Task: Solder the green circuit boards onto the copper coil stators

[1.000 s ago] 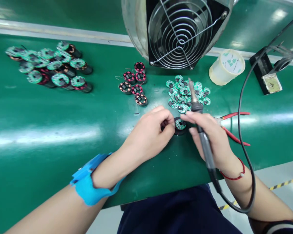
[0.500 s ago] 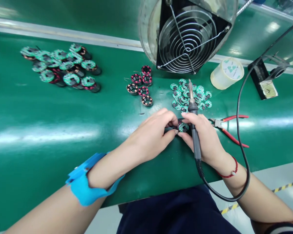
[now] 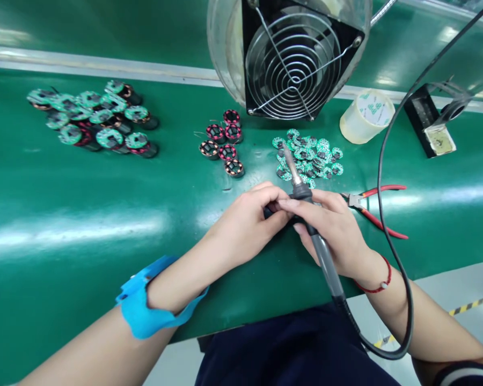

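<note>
My right hand (image 3: 340, 233) is closed round a soldering iron (image 3: 325, 257), whose tip points up and away over a pile of small round green circuit boards (image 3: 322, 146). My left hand (image 3: 247, 222) has its fingers pinched on a motor stator with a green board, now mostly covered by my fingers and the iron; only dark bits show. Fingertips of both hands meet at this stator, just above the green table. Beyond my left hand stand several bare stators (image 3: 227, 153) with red or copper windings.
Stators with boards fitted (image 3: 109, 138) stand grouped at the far left. A fan (image 3: 293, 80) looms at the back. A tape roll (image 3: 366, 118) and an iron stand (image 3: 426, 120) are back right. Red-handled cutters (image 3: 382, 220) lie right of my hand; the iron's cable (image 3: 380, 155) loops past them.
The iron has tilted leftward in my right hand, and the right thumb and fingers have moved left to the left fingertips. The stator's green board, visible before, is now covered. The view shifted slightly.
</note>
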`<state>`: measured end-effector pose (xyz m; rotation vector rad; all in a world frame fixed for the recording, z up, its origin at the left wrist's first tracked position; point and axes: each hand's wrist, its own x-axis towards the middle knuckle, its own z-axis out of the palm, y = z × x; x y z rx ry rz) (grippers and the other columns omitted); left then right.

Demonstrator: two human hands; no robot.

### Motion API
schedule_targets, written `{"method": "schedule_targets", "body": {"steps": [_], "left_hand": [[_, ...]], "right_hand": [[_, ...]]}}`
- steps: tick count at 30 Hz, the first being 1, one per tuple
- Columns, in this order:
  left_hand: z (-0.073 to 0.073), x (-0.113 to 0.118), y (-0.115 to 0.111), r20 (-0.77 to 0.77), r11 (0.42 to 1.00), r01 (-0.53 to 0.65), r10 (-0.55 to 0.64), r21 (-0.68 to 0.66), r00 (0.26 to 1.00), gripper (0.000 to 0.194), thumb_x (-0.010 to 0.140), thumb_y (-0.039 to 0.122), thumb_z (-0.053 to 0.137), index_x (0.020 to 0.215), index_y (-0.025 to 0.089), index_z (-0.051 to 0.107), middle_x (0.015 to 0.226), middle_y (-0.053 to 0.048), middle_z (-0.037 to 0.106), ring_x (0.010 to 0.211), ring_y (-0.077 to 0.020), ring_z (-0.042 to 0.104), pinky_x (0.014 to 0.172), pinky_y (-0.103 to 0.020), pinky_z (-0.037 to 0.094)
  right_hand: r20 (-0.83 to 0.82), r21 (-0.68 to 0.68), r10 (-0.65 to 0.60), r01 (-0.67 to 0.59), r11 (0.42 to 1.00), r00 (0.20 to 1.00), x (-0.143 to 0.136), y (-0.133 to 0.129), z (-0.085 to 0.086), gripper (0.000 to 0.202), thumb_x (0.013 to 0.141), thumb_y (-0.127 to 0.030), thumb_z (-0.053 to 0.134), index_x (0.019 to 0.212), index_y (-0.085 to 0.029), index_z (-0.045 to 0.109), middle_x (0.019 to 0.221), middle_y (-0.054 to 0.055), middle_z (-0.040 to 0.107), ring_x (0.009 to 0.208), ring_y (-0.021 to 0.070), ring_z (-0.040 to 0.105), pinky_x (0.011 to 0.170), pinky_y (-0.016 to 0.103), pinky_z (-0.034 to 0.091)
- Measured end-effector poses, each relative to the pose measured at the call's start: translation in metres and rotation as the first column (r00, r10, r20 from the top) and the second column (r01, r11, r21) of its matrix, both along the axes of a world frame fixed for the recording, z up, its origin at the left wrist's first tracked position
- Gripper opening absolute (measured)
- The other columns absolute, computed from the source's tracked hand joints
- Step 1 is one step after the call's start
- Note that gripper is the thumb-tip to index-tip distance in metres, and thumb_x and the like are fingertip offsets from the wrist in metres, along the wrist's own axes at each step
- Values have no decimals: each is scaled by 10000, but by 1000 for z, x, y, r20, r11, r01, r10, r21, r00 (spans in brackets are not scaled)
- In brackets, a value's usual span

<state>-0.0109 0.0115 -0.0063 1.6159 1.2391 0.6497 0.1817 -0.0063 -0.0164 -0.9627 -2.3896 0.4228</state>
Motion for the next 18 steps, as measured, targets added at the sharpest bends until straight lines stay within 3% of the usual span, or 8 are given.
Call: {"method": "schedule_targets", "body": {"steps": [11, 18], "left_hand": [[2, 1, -1, -53, 997, -72, 72, 7, 996, 148, 819, 182, 502, 697, 177, 585, 727, 11, 558, 676, -124, 518, 607, -242, 398], [2, 2, 0, -95, 997, -72, 74, 18, 993, 150, 807, 148, 506, 690, 173, 596, 719, 17, 550, 647, -113, 501, 565, -237, 364]], "right_hand": [[-185, -18, -131, 131, 991, 974, 0, 2, 8, 467, 920, -129, 532, 1362, -266, 471, 985, 21, 778, 934, 210, 706, 817, 393, 523], [-372, -110, -296, 275, 955, 880, 13, -7, 10, 315, 961, -350, 541, 1269, -285, 551, 1048, 69, 730, 782, 215, 726, 692, 395, 599]]}}
